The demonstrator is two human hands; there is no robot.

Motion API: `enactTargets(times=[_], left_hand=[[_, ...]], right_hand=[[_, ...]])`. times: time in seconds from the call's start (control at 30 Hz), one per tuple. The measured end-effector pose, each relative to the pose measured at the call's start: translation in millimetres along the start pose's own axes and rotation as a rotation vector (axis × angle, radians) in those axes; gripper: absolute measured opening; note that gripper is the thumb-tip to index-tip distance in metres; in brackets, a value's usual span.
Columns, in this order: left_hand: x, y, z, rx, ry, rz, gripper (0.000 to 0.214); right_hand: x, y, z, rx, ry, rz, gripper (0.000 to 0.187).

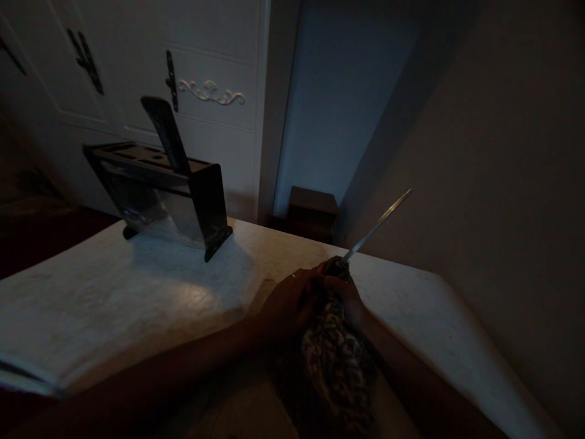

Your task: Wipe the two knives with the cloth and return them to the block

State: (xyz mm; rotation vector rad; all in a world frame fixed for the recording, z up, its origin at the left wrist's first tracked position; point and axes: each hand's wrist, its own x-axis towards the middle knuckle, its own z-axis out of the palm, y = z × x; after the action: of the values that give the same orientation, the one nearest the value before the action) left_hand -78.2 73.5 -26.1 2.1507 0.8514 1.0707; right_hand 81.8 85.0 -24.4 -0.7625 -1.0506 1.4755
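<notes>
The scene is dim. My left hand (287, 305) and my right hand (350, 299) meet over a pale table (137, 292), both closed around the dark handle of a long thin metal blade or rod (379, 224). The blade points up and to the right. A dark patterned cloth (338, 360) hangs below my hands and seems bunched in them. A black knife block (159, 189) stands at the table's far left, well apart from my hands, with one dark handle (167, 131) sticking up from it.
White cabinet doors (205, 91) with dark handles stand behind the table. A small dark wooden stand (313, 210) sits in the recess beyond the table's far edge. A plain wall (493, 183) closes in the right side.
</notes>
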Motion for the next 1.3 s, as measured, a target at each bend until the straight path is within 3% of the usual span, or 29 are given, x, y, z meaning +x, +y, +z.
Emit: enactTargets(times=[0.63,1.07,1.3], left_hand=[[1.3,4.3,-3.4,0.042,-0.017,-0.072,0.036],[1.2,4.8,-4.2,0.042,-0.109,-0.072,0.051],[-0.1,1.7,-2.4,0.036,-0.090,-0.081,0.051]], right_hand=[[0.4,-0.4,-0.6,-0.010,0.092,0.042,0.021],[1.6,-0.9,0.0,0.038,0.095,0.025,0.019],[-0.6,-0.4,-1.6,-0.022,0.076,0.043,0.024]])
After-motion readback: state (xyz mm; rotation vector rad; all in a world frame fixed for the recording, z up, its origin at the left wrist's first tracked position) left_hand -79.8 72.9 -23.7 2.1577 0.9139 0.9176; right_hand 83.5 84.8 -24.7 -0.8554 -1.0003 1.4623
